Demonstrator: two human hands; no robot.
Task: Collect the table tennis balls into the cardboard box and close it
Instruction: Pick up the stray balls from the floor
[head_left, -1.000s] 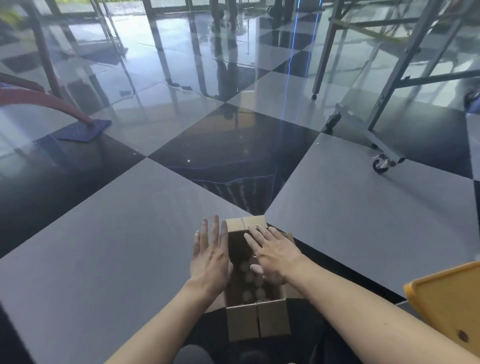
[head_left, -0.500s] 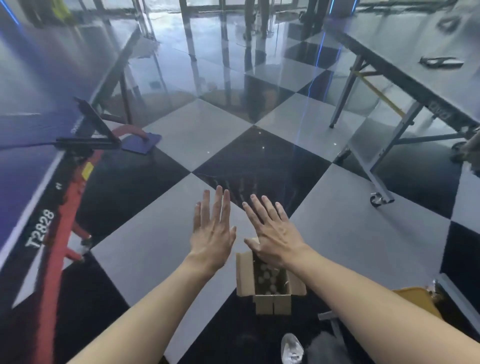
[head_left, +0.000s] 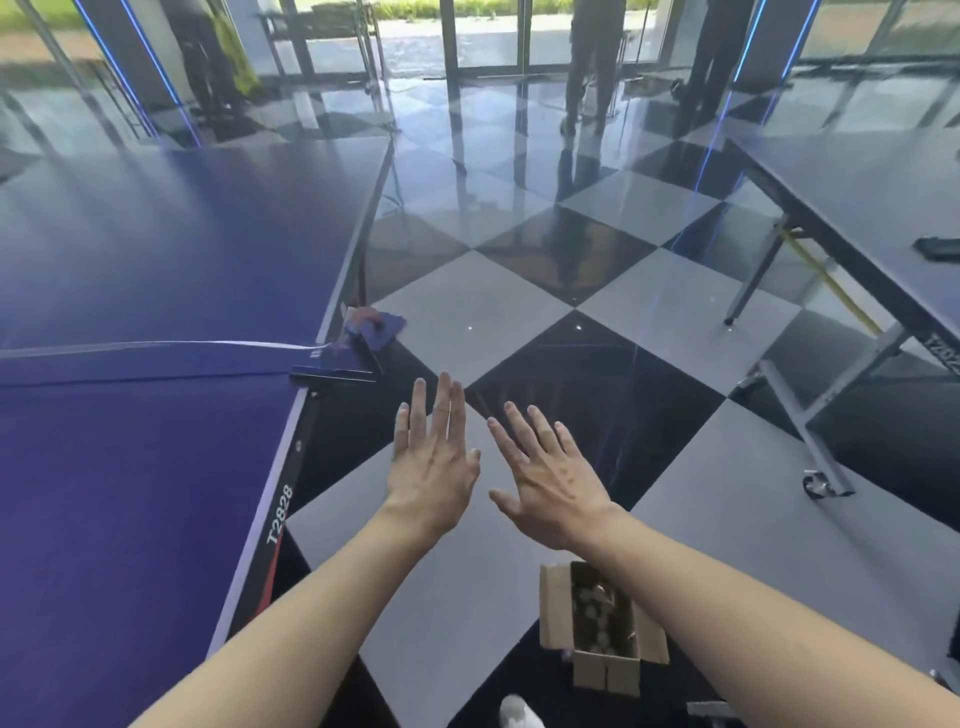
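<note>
A cardboard box (head_left: 551, 608) stands on the floor at the bottom of the view, its flaps open. Several table tennis balls (head_left: 597, 618) lie inside it. My left hand (head_left: 434, 457) and my right hand (head_left: 550, 480) are held out flat in the air, palms down and fingers spread, well above and beyond the box. Both hands hold nothing. My right forearm crosses over the box's right side and hides part of it.
A blue table tennis table (head_left: 130, 415) with its net fills the left side. A second table (head_left: 857, 208) on wheeled legs stands at the right. The floor is glossy black and grey tiles. A shoe tip (head_left: 519, 714) shows at the bottom. People stand far back.
The view has risen and tilted up; the box has dropped to the bottom of the frame. My hands left the box's flaps and now hover open high above it.
</note>
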